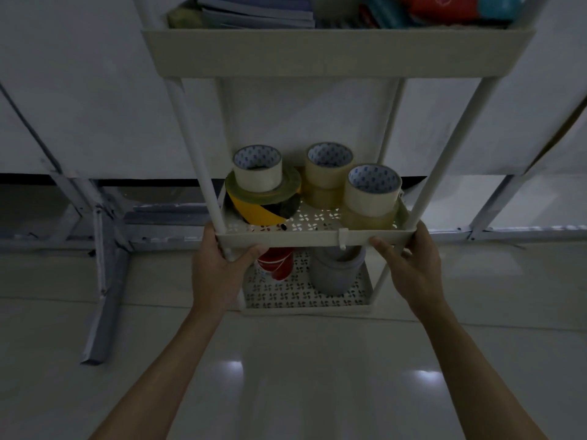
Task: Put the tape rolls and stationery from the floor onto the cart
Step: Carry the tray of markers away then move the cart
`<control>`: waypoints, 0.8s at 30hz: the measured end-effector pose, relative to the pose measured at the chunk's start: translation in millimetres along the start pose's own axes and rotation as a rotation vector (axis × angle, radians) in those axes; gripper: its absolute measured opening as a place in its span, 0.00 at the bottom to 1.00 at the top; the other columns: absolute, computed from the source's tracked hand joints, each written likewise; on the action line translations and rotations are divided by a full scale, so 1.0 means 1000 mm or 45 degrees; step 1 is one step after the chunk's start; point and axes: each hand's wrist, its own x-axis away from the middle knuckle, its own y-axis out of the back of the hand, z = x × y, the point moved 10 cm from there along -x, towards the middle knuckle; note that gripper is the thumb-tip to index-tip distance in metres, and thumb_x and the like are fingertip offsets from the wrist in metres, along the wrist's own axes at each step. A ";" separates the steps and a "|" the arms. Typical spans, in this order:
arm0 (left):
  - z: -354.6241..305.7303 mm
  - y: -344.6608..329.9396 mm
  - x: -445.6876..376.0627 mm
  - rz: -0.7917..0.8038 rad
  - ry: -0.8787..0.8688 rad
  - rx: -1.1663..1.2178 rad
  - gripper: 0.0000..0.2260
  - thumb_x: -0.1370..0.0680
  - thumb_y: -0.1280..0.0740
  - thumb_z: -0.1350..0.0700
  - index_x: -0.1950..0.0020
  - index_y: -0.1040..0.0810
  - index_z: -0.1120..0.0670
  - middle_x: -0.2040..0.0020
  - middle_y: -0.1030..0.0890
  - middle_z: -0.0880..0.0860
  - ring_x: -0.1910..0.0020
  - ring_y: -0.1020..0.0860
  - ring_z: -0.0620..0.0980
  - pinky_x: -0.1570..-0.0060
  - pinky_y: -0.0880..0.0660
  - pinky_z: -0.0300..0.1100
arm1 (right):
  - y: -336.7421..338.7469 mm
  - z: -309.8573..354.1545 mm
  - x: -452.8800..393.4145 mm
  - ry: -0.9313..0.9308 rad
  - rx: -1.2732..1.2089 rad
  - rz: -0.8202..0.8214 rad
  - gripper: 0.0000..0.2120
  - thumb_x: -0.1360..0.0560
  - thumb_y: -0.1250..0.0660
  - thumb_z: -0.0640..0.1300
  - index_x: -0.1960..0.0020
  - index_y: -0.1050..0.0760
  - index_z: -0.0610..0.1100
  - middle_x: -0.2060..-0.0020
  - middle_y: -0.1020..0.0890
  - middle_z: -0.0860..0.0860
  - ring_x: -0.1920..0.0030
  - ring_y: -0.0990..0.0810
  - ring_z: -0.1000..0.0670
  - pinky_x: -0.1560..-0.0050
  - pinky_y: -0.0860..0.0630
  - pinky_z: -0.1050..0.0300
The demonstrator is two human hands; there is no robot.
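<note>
A white three-tier cart (317,239) stands in front of me. Its middle shelf holds several tape rolls: a beige roll (258,174) stacked on a yellow-and-black roll (257,211), a clear stack (327,182) behind, and a beige roll (371,195) on a clear roll at the right. My left hand (219,268) grips the middle shelf's front left corner by the post. My right hand (409,265) grips its front right corner. The bottom shelf carries a red roll (277,265) and a grey roll (336,271). Books (254,11) and coloured items fill the top shelf.
A white wall and grey metal frame legs (104,274) stand behind and left of the cart. More frame legs (489,211) are at the right. Glossy pale floor tiles (301,376) stretch toward me, with no objects on the visible part.
</note>
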 end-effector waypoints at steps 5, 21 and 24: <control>0.005 -0.001 0.001 -0.021 0.011 0.001 0.32 0.34 0.21 0.38 0.35 0.25 0.48 0.48 0.16 0.43 0.47 0.17 0.42 0.50 0.17 0.47 | 0.001 -0.006 -0.010 -0.031 -0.034 0.023 0.30 0.27 0.23 0.46 0.29 0.29 0.44 0.40 0.18 0.51 0.43 0.18 0.59 0.43 0.17 0.53; 0.084 0.005 0.016 0.180 0.081 -0.316 0.10 0.25 0.24 0.64 0.44 0.15 0.57 0.51 0.13 0.53 0.53 0.14 0.49 0.48 0.17 0.44 | -0.002 -0.075 0.024 -0.161 0.531 -0.093 0.11 0.20 0.33 0.37 0.38 0.21 0.38 0.48 0.14 0.42 0.48 0.15 0.44 0.49 0.19 0.53; 0.082 0.005 0.014 0.230 0.015 -0.353 0.07 0.24 0.25 0.64 0.49 0.17 0.55 0.53 0.13 0.52 0.54 0.14 0.43 0.52 0.19 0.33 | -0.003 -0.081 0.026 -0.204 0.486 -0.159 0.08 0.19 0.35 0.36 0.41 0.21 0.38 0.53 0.16 0.45 0.53 0.18 0.47 0.48 0.19 0.49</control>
